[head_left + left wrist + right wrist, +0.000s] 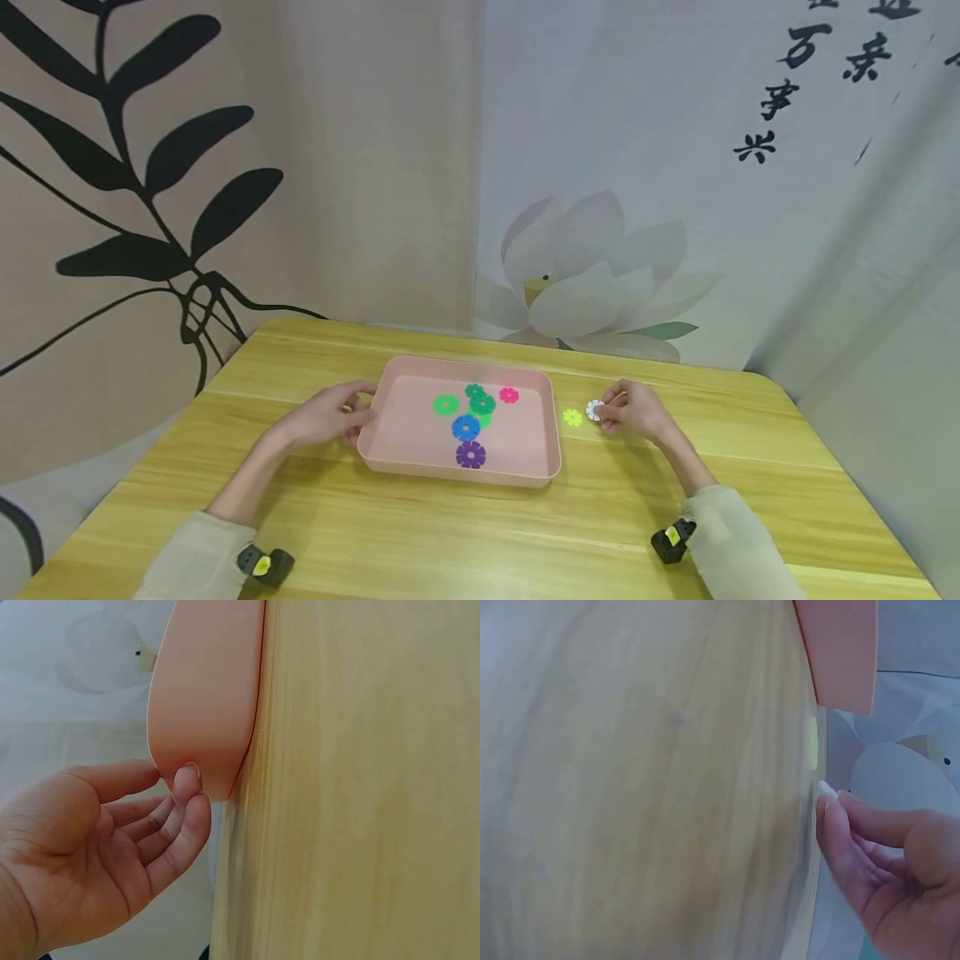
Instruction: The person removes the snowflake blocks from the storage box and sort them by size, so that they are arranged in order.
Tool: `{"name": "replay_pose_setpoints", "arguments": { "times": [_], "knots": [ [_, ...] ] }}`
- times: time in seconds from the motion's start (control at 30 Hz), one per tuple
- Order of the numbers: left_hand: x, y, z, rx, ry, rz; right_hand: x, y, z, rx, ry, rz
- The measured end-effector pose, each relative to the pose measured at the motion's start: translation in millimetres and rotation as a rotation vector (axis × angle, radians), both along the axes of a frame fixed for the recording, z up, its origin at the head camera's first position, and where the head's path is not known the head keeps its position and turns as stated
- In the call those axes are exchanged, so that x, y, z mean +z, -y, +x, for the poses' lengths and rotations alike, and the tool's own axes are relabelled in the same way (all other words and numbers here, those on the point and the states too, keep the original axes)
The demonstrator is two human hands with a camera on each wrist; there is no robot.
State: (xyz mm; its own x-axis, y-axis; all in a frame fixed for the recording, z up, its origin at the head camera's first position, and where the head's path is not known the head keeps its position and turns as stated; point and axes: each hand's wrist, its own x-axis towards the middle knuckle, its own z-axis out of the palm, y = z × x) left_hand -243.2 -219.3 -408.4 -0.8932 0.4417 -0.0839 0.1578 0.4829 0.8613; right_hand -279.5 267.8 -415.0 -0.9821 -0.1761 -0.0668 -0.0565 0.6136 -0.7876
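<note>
In the head view a shallow pink tray (517, 442) lies on the table. My left hand (326, 417) grips its left end, thumb at the rim and fingers against the outer wall (206, 690) in the left wrist view. Between thumb and fingertips, my right hand (633, 410) pinches a white notched disc (594, 410), seen nearly edge-on in the right wrist view (827, 790). A yellow snowflake disc (572, 417) lies just left of it, outside the tray. Inside are a purple disc (471, 455), a blue disc (466, 428), a pink disc (509, 396) and several green discs (446, 406), some overlapping.
The wooden table (450, 533) has its far edge close behind the tray. Beyond it hangs a printed curtain (390, 167) with leaves, a lotus and dark characters. Small black wrist cameras (266, 567) sit at both sleeve cuffs.
</note>
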Motion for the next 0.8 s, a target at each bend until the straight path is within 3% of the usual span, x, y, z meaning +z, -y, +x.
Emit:
{"name": "replay_pose_setpoints", "arguments": {
  "times": [0.33, 0.8],
  "knots": [
    [0.9, 0.0, 1.2, 0.004, 0.007, -0.002, -6.4, 0.9, -0.4, -0.002, 0.038, 0.142],
    [1.4, 0.0, 1.2, 0.0, 0.003, -0.007, -7.9, 3.2, 0.3, -0.014, 0.004, 0.134]
  ]
}}
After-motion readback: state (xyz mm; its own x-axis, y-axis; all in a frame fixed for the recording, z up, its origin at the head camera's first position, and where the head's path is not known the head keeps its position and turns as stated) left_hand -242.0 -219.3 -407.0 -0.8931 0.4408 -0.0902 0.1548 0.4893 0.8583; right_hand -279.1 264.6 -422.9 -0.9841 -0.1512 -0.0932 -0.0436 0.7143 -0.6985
